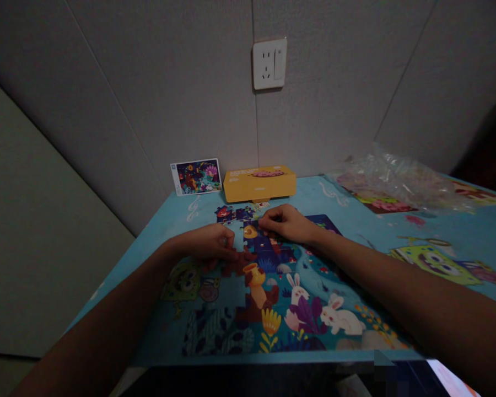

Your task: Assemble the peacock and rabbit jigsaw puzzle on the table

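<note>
A partly joined jigsaw puzzle (310,298) with white rabbits, flowers and a brown bear lies in front of me. My left hand (209,242) is closed at its left edge, thumb and curled fingers at a reddish-brown puzzle piece (233,267). My right hand (289,223) rests over the upper part of the puzzle with the fingers pinched together; anything between the tips is hidden. Just left of those fingertips shows a piece with a yellow shape (250,230). Several dark blue joined pieces (233,214) lie beyond both hands.
A picture card (198,176) leans on the wall beside a yellow box (259,184). Clear plastic wrapping (397,176) covers colourful sheets at the right. The blue tablecloth (157,220) has printed cartoon figures. A wall socket (269,64) is above.
</note>
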A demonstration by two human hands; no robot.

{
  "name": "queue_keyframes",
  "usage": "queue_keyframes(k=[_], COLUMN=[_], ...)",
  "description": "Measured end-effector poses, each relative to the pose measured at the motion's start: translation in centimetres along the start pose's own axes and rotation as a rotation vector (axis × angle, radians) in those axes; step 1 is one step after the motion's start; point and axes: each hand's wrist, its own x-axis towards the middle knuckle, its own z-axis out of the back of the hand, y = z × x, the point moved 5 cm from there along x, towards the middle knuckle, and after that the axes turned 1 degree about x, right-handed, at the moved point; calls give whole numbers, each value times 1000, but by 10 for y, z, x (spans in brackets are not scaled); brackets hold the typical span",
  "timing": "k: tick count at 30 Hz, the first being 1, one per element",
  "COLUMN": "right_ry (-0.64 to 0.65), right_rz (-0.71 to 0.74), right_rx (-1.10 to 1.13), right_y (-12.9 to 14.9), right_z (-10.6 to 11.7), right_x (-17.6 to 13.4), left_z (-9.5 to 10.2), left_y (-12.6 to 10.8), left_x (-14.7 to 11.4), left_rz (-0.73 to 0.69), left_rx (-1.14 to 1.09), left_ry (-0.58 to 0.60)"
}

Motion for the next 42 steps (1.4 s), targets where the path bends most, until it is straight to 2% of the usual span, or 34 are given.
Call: queue_keyframes(k=[3, 9, 11, 15, 16, 17, 19, 21, 22, 25, 27, 32, 36, 42], right_ry=[-6, 2, -1, -7, -8, -9, -8, -4, -4, -12, -13, 0, -1, -2], right_rz=[-1, -6, -24, -27, -19, -10, 3, 4, 3, -5, -12, -20, -11, -15], right_rx=[15, 18, 23, 14, 8, 3, -1, 0, -1, -12, -11, 5, -17, -10], right_y=[-2, 1, 1, 0, -1, -1, -1, -1, -1, -1, 0, 0, -1, -1], right_z=[0, -1, -1, -1, -1, -1, -1, -1, -1, 0, 0, -1, -1, 0], right_x=[1, 1, 1, 0, 0, 1, 1, 1, 1, 1, 1, 0, 0, 0], left_z=[1, 8, 8, 15, 14, 10, -3, -13, -14, -6, 0, 12, 17, 11], left_y=[1, -8, -10, -9, -9, -8, -7, -6, -6, -6, -7, -2, 4, 1], left_x=[2, 2, 2, 1, 1, 2, 3, 3, 3, 3, 2, 0, -3, -1], left_rz=[-13, -87, -121, -227, -248, -256, -238, -212, -203, -180, -196, -225, -181, -231], left_rx=[27, 283, 205, -134, -182, -196, -152, -100, -90, -79, 4, 186, 219, 179], left_ry=[-34, -263, -269, -338, -310, -230, 5, 147, 147, 13, -47, -106, -91, -52])
